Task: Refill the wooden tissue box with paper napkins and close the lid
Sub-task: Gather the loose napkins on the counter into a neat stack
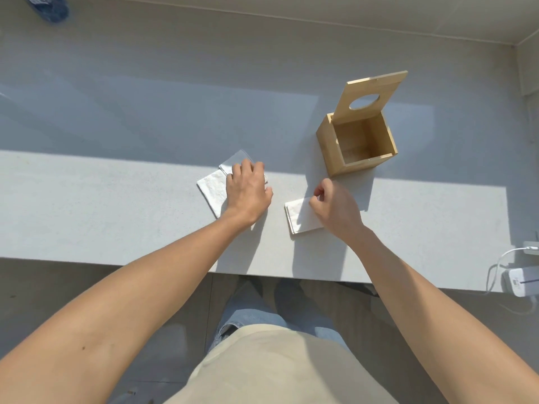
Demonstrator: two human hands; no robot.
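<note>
A wooden tissue box [329,150] stands on the grey table [116,205], its inside bare. Its lid [376,91], with a round hole, is tilted up and back. My left hand [248,191] lies flat on a loose pile of white paper napkins [213,191] left of the box. My right hand [335,208] hovers over a second, squared stack of napkins [300,215] just in front of the box, fingers curled with thumb and forefinger close together above the stack's far edge. Whether they pinch a napkin is hidden.
The table's front edge [175,266] runs across just before my legs. A white charger block with a cable [522,279] sits at the right front corner. A dark blue object [49,7] lies at the far left. A wall [529,68] bounds the right side.
</note>
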